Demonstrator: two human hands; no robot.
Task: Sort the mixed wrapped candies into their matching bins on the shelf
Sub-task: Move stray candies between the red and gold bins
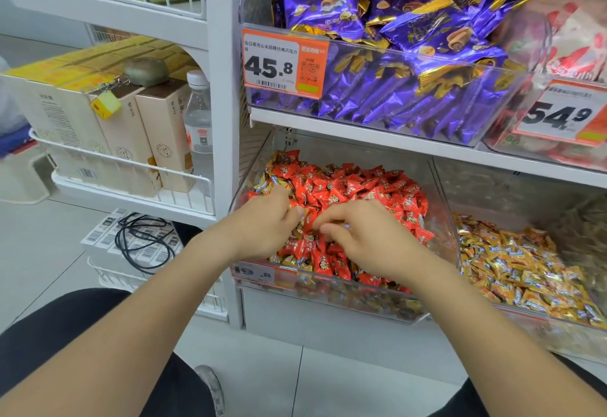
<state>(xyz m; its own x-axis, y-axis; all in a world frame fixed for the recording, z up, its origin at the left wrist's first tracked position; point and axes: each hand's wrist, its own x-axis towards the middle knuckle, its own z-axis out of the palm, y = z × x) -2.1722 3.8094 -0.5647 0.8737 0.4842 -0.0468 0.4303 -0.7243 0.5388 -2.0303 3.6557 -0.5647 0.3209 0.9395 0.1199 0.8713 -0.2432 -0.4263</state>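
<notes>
On the wire rack at the far left stand cream boxes [131,134] and, just beside them at the rack's right edge, a clear water bottle [198,120]; a black cable [144,239] lies coiled on the barcoded packs on the tier below. On the lower shelf to the right sits a clear bin [328,295], heaped with red candies [354,186], with some gold-wrapped ones mixed in along its left wall and front. The left grip [262,222], a bare hand, rests on the pile near the bin's left wall, fingers curled down among the wrappers; whether it holds a candy I cannot tell. The right grip [364,235] lies just beside it at the middle of the pile, thumb and fingertips drawn close together, and what sits between them is hidden. The neighbouring bin at the shelf's right end holds gold candies [512,268]. On the shelf above, purple packets [410,55] fill a bin behind an orange price tag [284,66].
</notes>
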